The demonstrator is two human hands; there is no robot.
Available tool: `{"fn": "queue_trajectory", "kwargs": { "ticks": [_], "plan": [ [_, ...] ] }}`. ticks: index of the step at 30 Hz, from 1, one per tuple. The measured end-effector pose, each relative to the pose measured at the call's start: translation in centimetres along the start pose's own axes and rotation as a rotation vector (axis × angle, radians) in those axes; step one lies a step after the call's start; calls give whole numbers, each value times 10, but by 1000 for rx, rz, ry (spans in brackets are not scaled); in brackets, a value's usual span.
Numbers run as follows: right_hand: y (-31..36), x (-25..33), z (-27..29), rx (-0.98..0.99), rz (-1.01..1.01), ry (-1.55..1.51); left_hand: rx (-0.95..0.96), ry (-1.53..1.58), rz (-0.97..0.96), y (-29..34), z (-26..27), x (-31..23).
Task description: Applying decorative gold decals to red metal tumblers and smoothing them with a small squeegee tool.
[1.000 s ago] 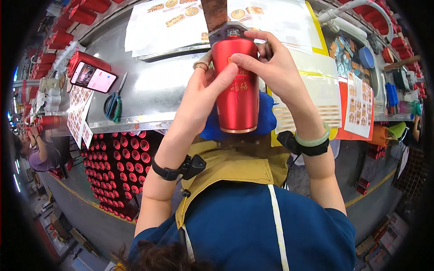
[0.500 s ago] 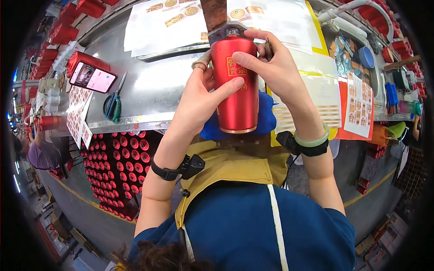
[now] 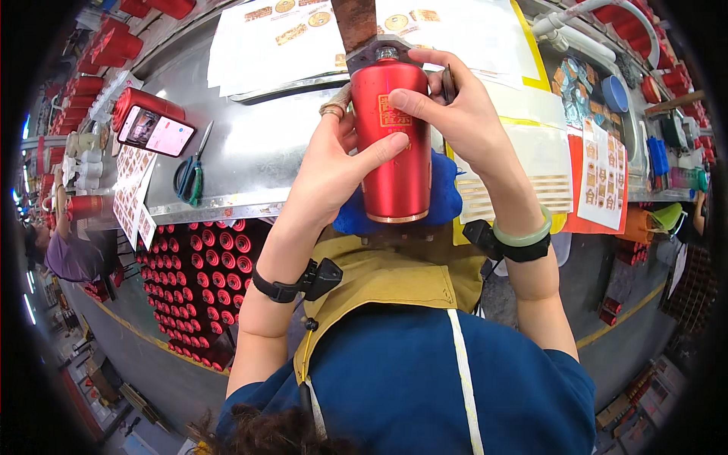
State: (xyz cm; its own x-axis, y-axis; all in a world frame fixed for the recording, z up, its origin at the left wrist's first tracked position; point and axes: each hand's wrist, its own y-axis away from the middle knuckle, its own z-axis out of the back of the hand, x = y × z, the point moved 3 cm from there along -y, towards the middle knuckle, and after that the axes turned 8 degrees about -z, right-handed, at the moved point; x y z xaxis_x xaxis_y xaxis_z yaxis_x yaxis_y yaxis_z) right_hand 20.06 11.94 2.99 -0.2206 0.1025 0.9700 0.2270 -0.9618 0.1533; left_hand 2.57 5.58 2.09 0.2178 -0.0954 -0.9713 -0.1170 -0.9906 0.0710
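Hands, left point(image 3: 334, 163) and right point(image 3: 462, 114), hold red tumbler point(image 3: 393, 152) upright.

A red metal cup point(image 3: 392, 140) is showing a gold square label. A blue cloth point(image 3: 442, 199) is peeking out beneath. The desk point(image 3: 258, 152) is gleaming silver, scissors point(image 3: 189, 173) are showing green-black handles, and the apron point(image 3: 387, 284) is looking mustard yellow.

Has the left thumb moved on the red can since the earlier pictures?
Yes. The left hand thumb slid down the red can, away from the gold label.
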Motion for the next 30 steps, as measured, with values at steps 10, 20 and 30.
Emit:
{"fn": "queue_trajectory", "kwargs": {
  "ticks": [10, 20, 30],
  "plan": [
    [73, 18, 0, -70, 60, -193, -41, 153, 26, 6, 0, -2],
    [96, 5, -17, -124, 117, 33, -35, 137, 16, 7, 1, -1],
    [98, 5, -19, -165, 138, 54, -39, 166, 18, 6, 1, -1]
  ]
}}
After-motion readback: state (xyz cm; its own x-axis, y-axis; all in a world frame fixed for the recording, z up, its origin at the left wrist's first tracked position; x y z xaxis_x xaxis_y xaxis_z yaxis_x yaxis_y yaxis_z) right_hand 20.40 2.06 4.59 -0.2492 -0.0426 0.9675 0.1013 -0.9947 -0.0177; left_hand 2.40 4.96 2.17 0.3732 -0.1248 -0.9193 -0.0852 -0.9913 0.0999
